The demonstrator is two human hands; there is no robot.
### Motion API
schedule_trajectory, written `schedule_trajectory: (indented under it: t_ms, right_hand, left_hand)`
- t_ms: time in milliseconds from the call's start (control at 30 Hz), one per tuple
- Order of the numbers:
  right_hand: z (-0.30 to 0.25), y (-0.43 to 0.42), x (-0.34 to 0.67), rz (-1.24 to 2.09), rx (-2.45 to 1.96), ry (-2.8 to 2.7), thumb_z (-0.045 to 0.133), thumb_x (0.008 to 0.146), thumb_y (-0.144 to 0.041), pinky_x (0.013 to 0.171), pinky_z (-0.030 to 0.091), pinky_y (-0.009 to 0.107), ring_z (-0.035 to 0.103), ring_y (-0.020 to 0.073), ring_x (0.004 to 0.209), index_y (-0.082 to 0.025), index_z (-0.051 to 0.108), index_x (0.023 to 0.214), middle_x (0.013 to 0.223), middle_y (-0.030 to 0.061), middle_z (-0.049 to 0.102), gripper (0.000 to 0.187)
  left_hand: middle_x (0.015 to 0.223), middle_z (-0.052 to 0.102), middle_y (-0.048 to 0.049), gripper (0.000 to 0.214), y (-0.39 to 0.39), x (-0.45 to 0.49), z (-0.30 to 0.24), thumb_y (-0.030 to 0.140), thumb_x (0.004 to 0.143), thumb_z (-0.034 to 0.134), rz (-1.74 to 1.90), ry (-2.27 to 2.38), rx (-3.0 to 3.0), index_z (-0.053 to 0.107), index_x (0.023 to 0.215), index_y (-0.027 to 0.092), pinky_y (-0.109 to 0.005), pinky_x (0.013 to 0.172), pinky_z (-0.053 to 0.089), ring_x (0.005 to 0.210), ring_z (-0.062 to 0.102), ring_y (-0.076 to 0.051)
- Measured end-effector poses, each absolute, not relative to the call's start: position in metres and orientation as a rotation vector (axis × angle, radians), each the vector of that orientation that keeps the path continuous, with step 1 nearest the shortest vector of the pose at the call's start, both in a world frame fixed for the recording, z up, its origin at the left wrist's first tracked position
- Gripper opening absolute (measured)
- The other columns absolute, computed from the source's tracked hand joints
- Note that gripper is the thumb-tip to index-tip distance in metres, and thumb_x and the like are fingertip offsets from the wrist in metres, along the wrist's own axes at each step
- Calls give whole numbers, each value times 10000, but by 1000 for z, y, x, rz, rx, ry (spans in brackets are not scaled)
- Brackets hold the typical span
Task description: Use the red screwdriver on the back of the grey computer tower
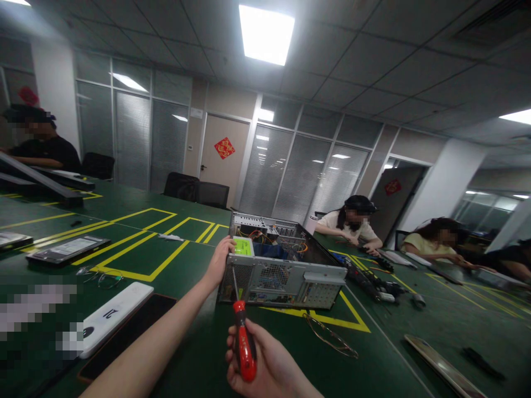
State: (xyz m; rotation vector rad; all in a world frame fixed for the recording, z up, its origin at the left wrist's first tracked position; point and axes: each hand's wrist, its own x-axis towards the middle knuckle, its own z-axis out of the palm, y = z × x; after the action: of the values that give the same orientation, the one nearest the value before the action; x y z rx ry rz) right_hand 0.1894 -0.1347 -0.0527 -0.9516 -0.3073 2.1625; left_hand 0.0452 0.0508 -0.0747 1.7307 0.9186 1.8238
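Note:
An opened computer case lies on its side on the green table, its rear panel toward me and cables showing inside. At its near left corner sits a power supply with a yellow-green label. My left hand is closed round that corner, its fingertips on the power supply's top edge. My right hand grips the red-and-black handle of a screwdriver. The screwdriver's shaft points up and away to the rear panel near the power supply; whether its tip touches a screw I cannot tell.
Left of me lie a hard drive, a white power bank, a dark phone and glasses. To the right are a cable loop, another phone and loose parts. Several people work around the table.

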Motion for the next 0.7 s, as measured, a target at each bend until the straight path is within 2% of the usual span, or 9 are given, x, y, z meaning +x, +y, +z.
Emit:
schedule_trajectory:
  t_ms: [100,233,367,467,567,700]
  right_hand:
    - [-53,-135,191,2233,-946,-379,505,883,-426,587,438,255,586,129,585,-149,625,978,699,24,629,317]
    - [-54,-134,193,2296,-895,-405,459,905,-442,491,362,182,518,96,514,-170,613,1001,687,27,612,328]
    - [-54,-135,193,2261,-879,-345,512,904,-367,430,282,126,451,56,466,-119,618,825,610,22,567,281]
    - [-52,-136,190,2279,-896,-331,489,924,-356,412,266,98,403,32,436,-71,602,703,495,-13,468,377]
    - [-47,-137,188,2230,-952,-270,378,964,-388,442,346,119,470,55,461,-44,604,724,512,14,505,477]
    - [-45,-138,186,2162,-976,-236,350,963,-408,565,470,229,604,130,572,-75,611,825,644,56,616,445]
  left_hand:
    - [1101,614,-88,392,50,45,-75,437,934,277,1814,920,1728,523,730,211,-391,1143,304,1284,447,-213]
    - [1096,612,-84,397,49,45,-74,443,935,271,1805,926,1726,522,730,213,-386,1142,303,1293,436,-213]
    - [1108,613,-82,391,49,45,-73,433,936,282,1803,931,1716,528,728,213,-395,1139,303,1296,436,-223]
    - [1121,609,-85,390,48,45,-74,428,938,281,1802,926,1718,527,728,211,-403,1141,303,1303,429,-226]
    - [1108,612,-86,396,48,44,-74,438,940,272,1798,922,1733,522,732,212,-388,1147,295,1304,426,-216]
    - [1111,606,-84,402,48,44,-73,457,937,270,1800,925,1734,519,742,209,-386,1145,294,1297,429,-215]
